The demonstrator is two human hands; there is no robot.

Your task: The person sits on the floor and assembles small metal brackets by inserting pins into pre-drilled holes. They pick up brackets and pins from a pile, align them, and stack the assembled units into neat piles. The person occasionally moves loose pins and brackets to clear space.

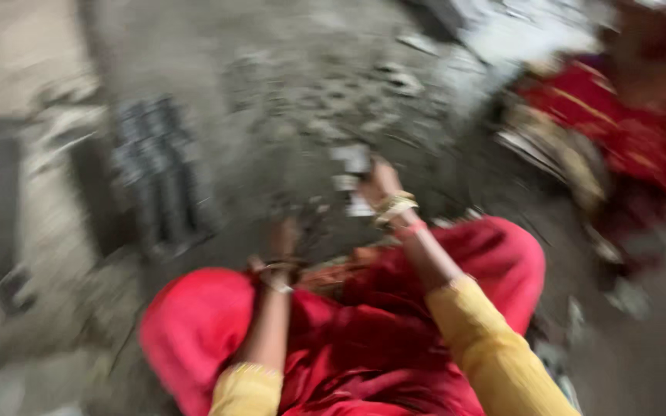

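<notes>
A person in red cloth and yellow sleeves crouches over a rubble-strewn grey floor (287,92), both hands reaching down in a frame smeared by head motion. Well out to the left of the hands lies a dark ridged slab (156,173), flat on the floor. The left hand (283,235), bangled at the wrist, hangs low just above the knees; its grip is too blurred to read, so whether the fingers are spread or pressed together cannot be told. Just to its right and a little farther out, the right hand (379,183), with pale bangles, touches or hovers at 2 or 3 small whitish fragments (354,179) lying on the floor right at the fingertips; whether that grip pinches 1 of them cannot be told either. Far off to the right, well apart from both hands, sits a second person in red cloth (626,131). The risks, as a judgement: loose, sharp-looking debris beside bare fingers could cut or scrape them, a fragment taken in an unsure pinch could slip and drop back among the rubble, and the swift head movement leaves the hands working with little visual guidance.
</notes>
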